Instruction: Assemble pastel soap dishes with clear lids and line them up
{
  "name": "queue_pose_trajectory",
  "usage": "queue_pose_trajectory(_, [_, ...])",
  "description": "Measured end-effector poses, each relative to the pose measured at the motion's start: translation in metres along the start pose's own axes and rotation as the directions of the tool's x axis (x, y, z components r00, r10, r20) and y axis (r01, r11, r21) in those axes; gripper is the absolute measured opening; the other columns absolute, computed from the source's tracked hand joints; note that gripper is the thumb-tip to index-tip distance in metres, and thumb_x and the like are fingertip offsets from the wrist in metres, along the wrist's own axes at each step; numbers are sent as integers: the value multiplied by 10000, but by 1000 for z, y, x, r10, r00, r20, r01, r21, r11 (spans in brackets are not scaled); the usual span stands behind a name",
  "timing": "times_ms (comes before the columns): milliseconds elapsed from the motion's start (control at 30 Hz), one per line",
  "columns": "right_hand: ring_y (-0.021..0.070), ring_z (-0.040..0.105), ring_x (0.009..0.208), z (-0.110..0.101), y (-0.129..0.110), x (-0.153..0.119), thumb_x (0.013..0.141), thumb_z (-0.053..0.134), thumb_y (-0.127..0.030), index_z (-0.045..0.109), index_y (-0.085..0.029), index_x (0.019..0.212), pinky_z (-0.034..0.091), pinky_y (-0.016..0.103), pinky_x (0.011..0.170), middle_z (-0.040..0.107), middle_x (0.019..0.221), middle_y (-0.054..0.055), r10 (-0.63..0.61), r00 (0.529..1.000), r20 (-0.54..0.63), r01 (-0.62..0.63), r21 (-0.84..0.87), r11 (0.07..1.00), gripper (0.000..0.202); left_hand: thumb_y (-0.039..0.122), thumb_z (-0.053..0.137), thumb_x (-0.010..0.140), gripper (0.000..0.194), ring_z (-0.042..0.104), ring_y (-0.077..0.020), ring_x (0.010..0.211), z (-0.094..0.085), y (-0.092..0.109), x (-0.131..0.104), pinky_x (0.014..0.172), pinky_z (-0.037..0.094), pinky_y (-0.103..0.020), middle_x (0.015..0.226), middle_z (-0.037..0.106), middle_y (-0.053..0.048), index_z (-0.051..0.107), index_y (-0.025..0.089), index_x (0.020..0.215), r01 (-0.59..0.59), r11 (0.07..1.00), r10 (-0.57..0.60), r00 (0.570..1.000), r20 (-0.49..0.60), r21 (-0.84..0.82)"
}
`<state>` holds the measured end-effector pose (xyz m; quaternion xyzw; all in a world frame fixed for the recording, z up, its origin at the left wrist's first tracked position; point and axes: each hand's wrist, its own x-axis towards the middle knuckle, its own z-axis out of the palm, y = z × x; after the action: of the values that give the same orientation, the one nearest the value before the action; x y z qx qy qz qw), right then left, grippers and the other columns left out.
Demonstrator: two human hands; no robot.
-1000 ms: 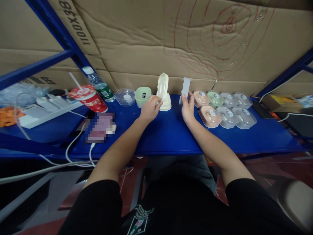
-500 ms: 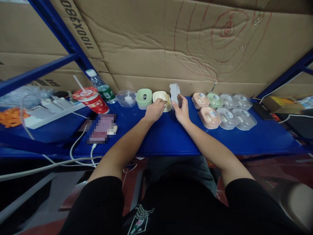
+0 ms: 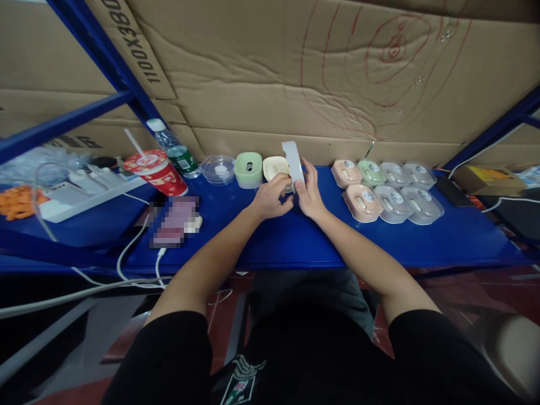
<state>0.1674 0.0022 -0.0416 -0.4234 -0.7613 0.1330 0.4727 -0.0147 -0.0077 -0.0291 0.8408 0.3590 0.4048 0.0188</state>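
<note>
A curved, light grey plastic piece (image 3: 293, 160) is held upright in my right hand (image 3: 311, 192), with the thumb on its near face and the fingers behind its right side. My left hand (image 3: 272, 198) is curled at the lower left edge of that piece; its fingertips are partly hidden, and I cannot make out what is between them. Just behind both hands stands a cream plastic container (image 3: 274, 164), partly covered by the left fingers and the grey piece. Left of it are a light green container (image 3: 248, 170) with a dark slot and a clear plastic lid (image 3: 218, 170).
Several packed containers (image 3: 361, 203) in pink, green and grey sit in two rows on the right of the blue table (image 3: 291, 242). A red cup (image 3: 156, 171) with a straw, a water bottle (image 3: 175, 149), a blurred-out item (image 3: 175, 222) and a power strip (image 3: 90, 194) are left. Cardboard (image 3: 253, 73) stands behind.
The light grey piece has turned and shifted left, its smooth outer face now showing. My left hand has drawn back from the cream container toward that piece.
</note>
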Motion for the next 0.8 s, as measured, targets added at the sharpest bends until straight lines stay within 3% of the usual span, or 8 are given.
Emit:
queue_pose_trajectory(100, [326, 291, 1675, -4, -2, 1, 1075, 147, -788, 139, -247, 1776, 313, 586, 1359, 342, 1771, 172, -56, 998, 5, 56, -19, 998, 885, 314, 639, 945, 304, 659, -158, 719, 1, 3, 0, 695, 572, -321, 1129, 755, -88, 692, 217, 1228, 12, 1000, -12, 1000, 10, 23])
queue_pose_trajectory(200, [317, 255, 1696, -7, 3, 5, 1055, 146, -830, 177, -230, 1773, 278, 582, 1374, 319, 1795, 173, -88, 993, 75, 92, -49, 995, 937, 335, 564, 1045, 222, 728, -206, 886, -2, -3, 3, 788, 580, -333, 1102, 766, -99, 717, 217, 1154, 25, 996, -26, 1000, 1, 90])
queue_pose_trajectory(333, [388, 201, 1715, -7, 19, 8, 1042, 403, -808, 318, -219, 1744, 249, 665, 1357, 251, 1837, 190, 41, 968, 248, 8, -194, 981, 920, 371, 510, 1111, 318, 692, -281, 1218, -21, -25, 7, 969, 564, -375, 1285, 728, -131, 710, 223, 1308, 173, 970, -149, 979, -141, 172])
queue_pose_trajectory(500, [482, 219, 1697, -1, 34, 9, 1004, 654, -584, 407, -249, 1721, 222, 757, 1321, 294, 1828, 191, 285, 884, 371, -126, -399, 908, 829, 292, 578, 1051, 347, 688, -306, 1136, -49, -66, 1, 941, 568, -418, 1300, 668, -140, 742, 248, 1354, 400, 887, -348, 907, -238, 229])
queue_pose_trajectory(667, [437, 343, 1657, -2, 29, 12, 1022, 613, -525, 332, -208, 1751, 288, 717, 1313, 407, 1775, 201, 221, 916, 334, -81, -386, 919, 843, 202, 557, 980, 411, 678, -325, 1111, -55, -88, -4, 980, 570, -470, 1230, 677, -138, 762, 236, 1334, 411, 872, -375, 910, -178, 266])
queue_pose_trajectory(800, [428, 400, 1622, -3, 23, 11, 1021, 617, -493, 345, -228, 1745, 265, 748, 1313, 488, 1727, 178, 221, 895, 387, -58, -391, 919, 817, 194, 549, 957, 426, 680, -377, 1165, -51, -89, -3, 1017, 576, -548, 1255, 676, -180, 774, 186, 1319, 380, 870, -362, 925, -115, 316])
